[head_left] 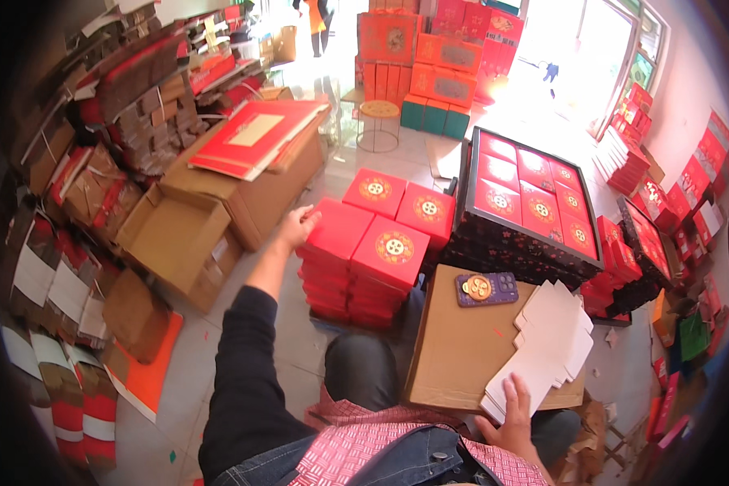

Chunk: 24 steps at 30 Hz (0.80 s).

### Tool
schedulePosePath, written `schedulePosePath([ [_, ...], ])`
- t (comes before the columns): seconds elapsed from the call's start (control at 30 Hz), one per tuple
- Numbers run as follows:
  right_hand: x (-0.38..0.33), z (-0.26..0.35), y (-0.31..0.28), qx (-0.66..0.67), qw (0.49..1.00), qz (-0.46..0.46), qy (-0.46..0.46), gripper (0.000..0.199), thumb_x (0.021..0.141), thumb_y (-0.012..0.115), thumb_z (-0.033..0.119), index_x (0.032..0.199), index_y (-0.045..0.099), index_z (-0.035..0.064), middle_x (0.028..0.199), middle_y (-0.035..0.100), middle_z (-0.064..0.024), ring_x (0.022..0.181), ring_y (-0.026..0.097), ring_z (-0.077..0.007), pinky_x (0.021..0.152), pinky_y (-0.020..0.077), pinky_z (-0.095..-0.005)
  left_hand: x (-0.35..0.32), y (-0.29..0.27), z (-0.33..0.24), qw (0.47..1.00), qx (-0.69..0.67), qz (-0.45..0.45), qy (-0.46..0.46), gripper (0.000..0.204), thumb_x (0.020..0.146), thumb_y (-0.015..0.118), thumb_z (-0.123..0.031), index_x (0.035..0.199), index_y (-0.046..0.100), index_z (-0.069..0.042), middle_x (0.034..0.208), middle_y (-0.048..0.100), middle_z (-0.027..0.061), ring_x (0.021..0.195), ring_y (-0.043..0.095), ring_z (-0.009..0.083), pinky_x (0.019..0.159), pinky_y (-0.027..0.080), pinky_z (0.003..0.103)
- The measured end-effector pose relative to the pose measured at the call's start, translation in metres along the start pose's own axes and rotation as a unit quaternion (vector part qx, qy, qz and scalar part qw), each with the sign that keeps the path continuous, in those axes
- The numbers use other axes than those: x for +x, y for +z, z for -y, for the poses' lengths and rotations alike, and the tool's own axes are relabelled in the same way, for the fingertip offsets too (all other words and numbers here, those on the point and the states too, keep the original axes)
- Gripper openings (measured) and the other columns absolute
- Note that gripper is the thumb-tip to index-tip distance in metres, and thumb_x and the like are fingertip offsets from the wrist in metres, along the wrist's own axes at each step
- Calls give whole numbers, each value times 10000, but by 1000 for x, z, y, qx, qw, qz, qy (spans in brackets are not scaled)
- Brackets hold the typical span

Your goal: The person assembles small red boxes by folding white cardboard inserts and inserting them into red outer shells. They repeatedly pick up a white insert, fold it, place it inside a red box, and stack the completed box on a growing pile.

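Note:
Four tight columns of red gift boxes (387,247) stand in front of me, three of the top ones bearing a round gold design. My left hand (298,227) has its fingers curled against the far left corner of the plain-topped red box (340,230); their undersides are hidden. On a brown cardboard box (454,356) by my right knee lies a fan of white die-cut card blanks (543,340). My right hand (512,415) rests on the near end of these blanks, fingers extended and thumb apart. A purple phone (486,289) with a round gold grip lies beyond the blanks.
A black patterned case (510,251) packed with red boxes stands at the right. On the left are an open cardboard carton (174,235) and a large carton (279,186) topped with red sheets. Stacked flat cartons line the left wall. A round stool (378,121) stands farther back.

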State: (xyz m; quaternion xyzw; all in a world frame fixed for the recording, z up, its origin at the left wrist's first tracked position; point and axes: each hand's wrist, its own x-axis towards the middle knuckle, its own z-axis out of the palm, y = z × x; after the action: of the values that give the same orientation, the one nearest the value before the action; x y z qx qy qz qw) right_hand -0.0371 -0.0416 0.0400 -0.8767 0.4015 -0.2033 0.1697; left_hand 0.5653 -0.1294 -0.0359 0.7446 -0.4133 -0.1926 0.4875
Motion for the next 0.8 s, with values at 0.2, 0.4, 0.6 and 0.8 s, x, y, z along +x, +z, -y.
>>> schedulePosePath([
  [0.2,-13,-50,5,-176,972,148,43,1141,571,787,573,1409,312,-39,1494,198,-291,1405,137,-456,1077,87,-658,-53,15,-25,966,-9,-204,159,355,891,619,-148,1185,553,38,1128,580,176,1051,561,244,905,460,338],
  [0.4,-21,-52,10,-190,975,112,32,886,733,703,451,1422,340,27,1492,252,-246,1408,168,-432,1078,100,-659,-176,76,-95,971,-3,-161,179,274,857,559,-15,1130,572,7,1093,604,117,990,587,214,852,474,307],
  [0.6,-23,-54,8,-220,970,107,-4,748,757,689,293,1388,384,31,1466,304,-240,1368,266,-443,1041,216,-660,-267,163,-159,959,-14,14,283,297,792,614,5,1087,590,-4,1103,599,170,1022,588,328,901,472,378],
  [0.8,-25,-55,5,-149,987,57,-8,806,745,696,482,1376,420,64,1440,365,-207,1338,318,-422,1036,229,-643,-325,231,-190,924,-17,241,296,426,816,676,-127,1204,552,-3,1264,518,224,1184,505,368,1000,405,408],
])
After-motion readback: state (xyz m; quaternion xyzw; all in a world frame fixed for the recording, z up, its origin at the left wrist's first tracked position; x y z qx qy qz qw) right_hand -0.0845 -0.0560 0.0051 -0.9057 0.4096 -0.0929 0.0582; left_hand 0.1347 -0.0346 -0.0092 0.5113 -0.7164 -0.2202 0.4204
